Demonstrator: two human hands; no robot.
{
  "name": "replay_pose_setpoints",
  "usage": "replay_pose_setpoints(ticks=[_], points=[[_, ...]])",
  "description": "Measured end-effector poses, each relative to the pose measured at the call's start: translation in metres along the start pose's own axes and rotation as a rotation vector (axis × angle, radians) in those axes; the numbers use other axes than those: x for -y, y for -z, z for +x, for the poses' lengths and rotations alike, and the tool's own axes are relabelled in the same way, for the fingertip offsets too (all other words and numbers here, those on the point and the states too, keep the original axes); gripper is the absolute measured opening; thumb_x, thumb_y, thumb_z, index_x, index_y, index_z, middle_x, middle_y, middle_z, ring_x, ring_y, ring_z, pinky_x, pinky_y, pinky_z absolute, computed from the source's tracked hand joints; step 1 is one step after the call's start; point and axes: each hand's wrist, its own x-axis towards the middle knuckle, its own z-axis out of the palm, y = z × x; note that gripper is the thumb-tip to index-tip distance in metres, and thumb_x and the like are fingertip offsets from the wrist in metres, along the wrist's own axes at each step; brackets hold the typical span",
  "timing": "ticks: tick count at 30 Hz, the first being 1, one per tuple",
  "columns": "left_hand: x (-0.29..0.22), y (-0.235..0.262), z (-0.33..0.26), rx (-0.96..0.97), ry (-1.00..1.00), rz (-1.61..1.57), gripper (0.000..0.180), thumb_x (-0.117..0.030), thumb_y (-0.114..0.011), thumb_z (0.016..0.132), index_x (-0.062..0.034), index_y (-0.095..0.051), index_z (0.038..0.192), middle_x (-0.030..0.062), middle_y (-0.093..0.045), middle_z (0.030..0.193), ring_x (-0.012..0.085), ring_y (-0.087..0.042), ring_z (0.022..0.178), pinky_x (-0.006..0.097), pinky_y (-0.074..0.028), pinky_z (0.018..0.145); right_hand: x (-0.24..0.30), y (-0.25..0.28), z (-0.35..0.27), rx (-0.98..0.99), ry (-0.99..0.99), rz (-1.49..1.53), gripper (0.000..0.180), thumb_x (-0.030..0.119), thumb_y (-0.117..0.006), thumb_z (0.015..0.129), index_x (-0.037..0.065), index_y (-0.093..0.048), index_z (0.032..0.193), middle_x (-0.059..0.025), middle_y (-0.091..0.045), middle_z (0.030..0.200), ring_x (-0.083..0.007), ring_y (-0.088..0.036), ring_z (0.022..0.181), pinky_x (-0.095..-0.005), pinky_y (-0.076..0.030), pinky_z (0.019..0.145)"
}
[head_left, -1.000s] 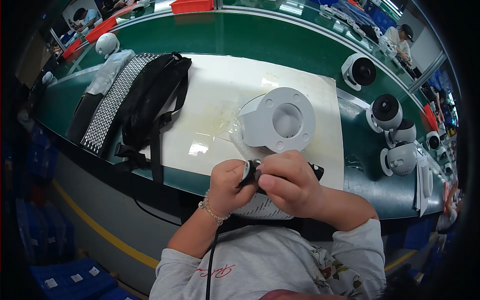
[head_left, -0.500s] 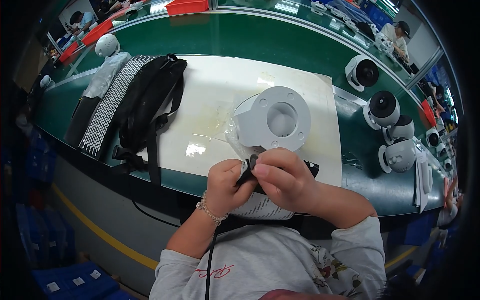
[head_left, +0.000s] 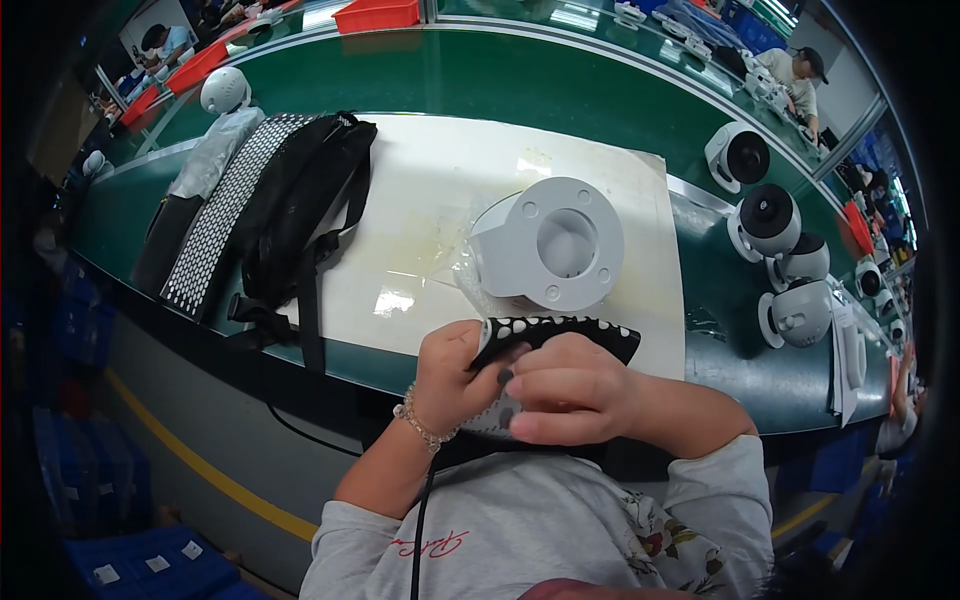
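Left hand (head_left: 450, 375) and right hand (head_left: 570, 390) both pinch a black white-dotted strap (head_left: 555, 332); a white camera base (head_left: 548, 243) lies just beyond.

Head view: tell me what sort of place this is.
Most likely an electronics assembly line. A long green workbench carries a row of white dome cameras, red parts bins sit behind, and another worker sits further along.

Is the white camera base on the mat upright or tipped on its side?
Tipped on its side: the white camera base shows its round flange and centre hole facing the person, on the white mat.
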Motion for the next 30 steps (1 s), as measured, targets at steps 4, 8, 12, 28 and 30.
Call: replay_pose_setpoints(ticks=[4,8,12,28,30], points=[[-0.002,-0.003,0.000,-0.073,-0.117,0.044,0.016,-0.001,-0.070,0.062,0.0002,-0.061,0.076,0.0124,-0.061,0.087,0.0224,-0.057,0.062,0.029,-0.046,0.054,-0.007,0.014,-0.004,-0.235,-0.148,-0.346,0.047,-0.007,-0.060,0.074,0.005,-0.039,0.115,-0.0116,-0.051,0.098,-0.0201,-0.056,0.073,-0.0285,-0.043,0.059],[0.006,-0.011,-0.002,-0.187,-0.277,0.128,0.024,-0.001,-0.074,0.058,0.0005,-0.050,0.060,0.0175,-0.049,0.121,0.0199,-0.059,0.076,0.024,-0.046,0.054,-0.046,0.040,0.006,-0.460,-0.471,-0.002,0.064,-0.009,-0.053,0.077,0.009,-0.026,0.132,-0.0083,-0.045,0.105,-0.0120,-0.052,0.084,-0.0237,-0.041,0.071],[0.007,-0.012,0.002,-0.154,-0.261,0.104,0.034,-0.001,-0.075,0.057,0.0012,-0.041,0.055,0.0223,-0.047,0.124,0.0191,-0.059,0.070,0.024,-0.046,0.052,-0.054,0.048,0.008,-0.538,-0.628,0.153,0.062,-0.008,-0.050,0.079,0.011,-0.026,0.133,-0.0086,-0.043,0.106,-0.0109,-0.051,0.085,-0.0243,-0.042,0.076],[0.010,-0.011,0.000,-0.096,-0.275,0.108,0.037,-0.001,-0.075,0.055,0.0030,-0.038,0.054,0.0255,-0.048,0.122,0.0191,-0.050,0.052,0.026,-0.045,0.051,-0.035,0.048,-0.003,-0.195,-0.484,-0.508,0.052,-0.011,-0.051,0.072,0.008,-0.045,0.120,-0.0102,-0.058,0.100,-0.0272,-0.058,0.081,-0.0338,-0.044,0.073],[0.009,-0.011,-0.001,-0.105,-0.268,0.105,0.035,-0.001,-0.074,0.055,0.0036,-0.040,0.055,0.0252,-0.048,0.122,0.0198,-0.050,0.053,0.026,-0.045,0.052,-0.024,0.049,0.006,-0.100,-0.437,-0.571,0.052,-0.010,-0.052,0.071,0.008,-0.045,0.120,-0.0094,-0.058,0.102,-0.0278,-0.058,0.083,-0.0353,-0.044,0.074]])
